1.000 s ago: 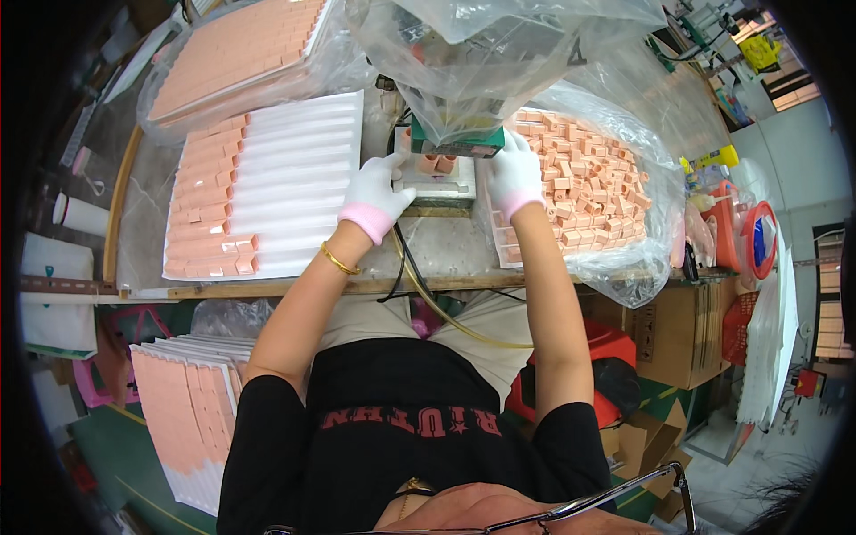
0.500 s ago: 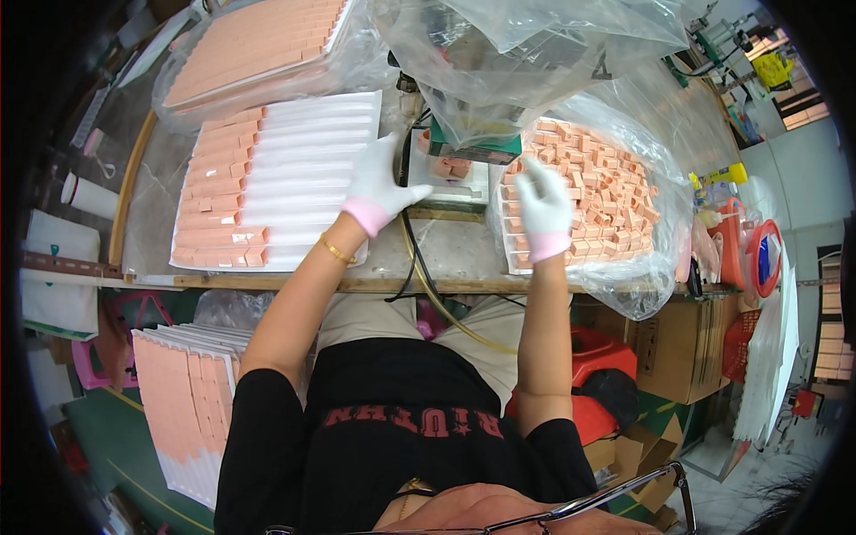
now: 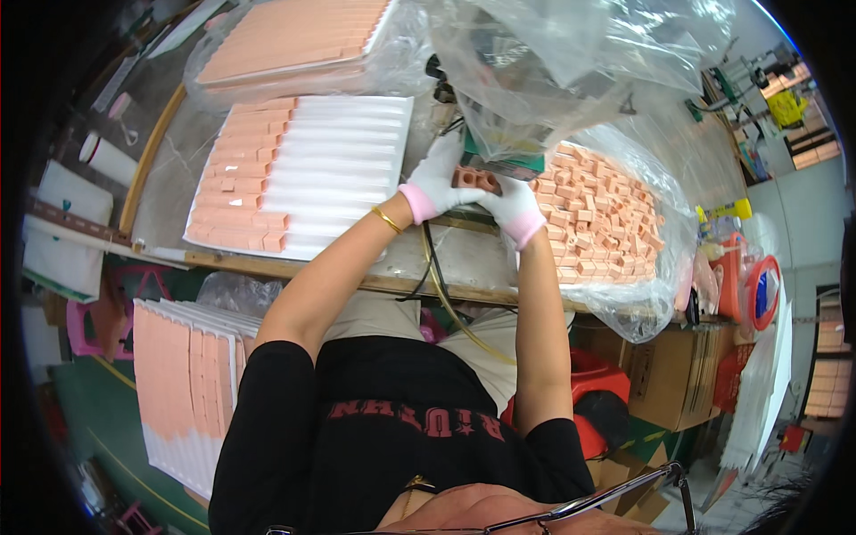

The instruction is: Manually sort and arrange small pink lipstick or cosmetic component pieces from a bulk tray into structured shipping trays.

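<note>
Both my hands wear white gloves with pink cuffs and meet at the small green bench machine [image 3: 517, 167], partly covered by clear plastic. Between them is a short row of peach-coloured blocks [image 3: 475, 178] with round holes. My left hand [image 3: 437, 185] closes on the row's left side, its thumb along the near edge. My right hand [image 3: 514, 207] closes at the row's right end; some of its fingertips are hidden by the machine. To the left lies a white ridged tray [image 3: 343, 178] part-filled with rows of peach blocks [image 3: 250, 169]. Loose peach blocks [image 3: 597, 214] are heaped on the right.
A plastic-wrapped stack of filled trays [image 3: 294, 40] sits at the far left. Clear plastic sheeting [image 3: 571, 62] hangs over the machine. A hose [image 3: 437, 276] and black cables run over the wooden table edge [image 3: 357, 278]. More trays [image 3: 183, 366] stand below left; cardboard boxes [image 3: 669, 357] below right.
My right hand has moved left from the loose blocks to the machine. My left hand has come in from the tray's edge, and both now close around the blocks. The view has shifted slightly.
</note>
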Demonstrator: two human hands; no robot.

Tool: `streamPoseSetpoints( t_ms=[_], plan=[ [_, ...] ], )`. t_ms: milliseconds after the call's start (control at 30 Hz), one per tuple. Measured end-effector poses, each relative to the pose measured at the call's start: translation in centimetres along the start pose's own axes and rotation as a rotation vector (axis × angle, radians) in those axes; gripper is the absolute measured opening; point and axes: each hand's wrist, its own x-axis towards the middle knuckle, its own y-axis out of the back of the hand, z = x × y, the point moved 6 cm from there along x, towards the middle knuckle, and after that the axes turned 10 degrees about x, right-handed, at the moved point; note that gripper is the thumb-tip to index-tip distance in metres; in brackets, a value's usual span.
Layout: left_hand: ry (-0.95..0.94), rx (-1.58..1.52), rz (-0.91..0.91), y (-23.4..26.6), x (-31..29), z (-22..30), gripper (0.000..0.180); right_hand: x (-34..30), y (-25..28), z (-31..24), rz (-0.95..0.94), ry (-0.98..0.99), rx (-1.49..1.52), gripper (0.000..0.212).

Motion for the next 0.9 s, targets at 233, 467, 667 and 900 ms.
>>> streamPoseSetpoints(
  t_ms=[233,467,667,900],
  plan=[
    [-0.042,-0.356,-0.289,1.8,-3.7,2.5,0.041,-6.5,-2.2,-6.0,-0.076,-0.095,0.642,0.064],
    [0.229,-0.744,-0.178,4.8,-10.1,3.2,0.063,-8.6,-4.4,-8.0,-0.246,-0.025,0.357,0.056],
    [0.340,-1.141,-0.034,11.7,-18.2,1.4,0.050,-8.9,-13.0,-14.0,-0.441,0.156,0.431,0.048],
    [0.760,-0.560,0.569,29.8,-38.3,4.1,0.048,-7.9,-16.8,-16.4,-0.514,0.136,0.449,0.038]
  ],
)
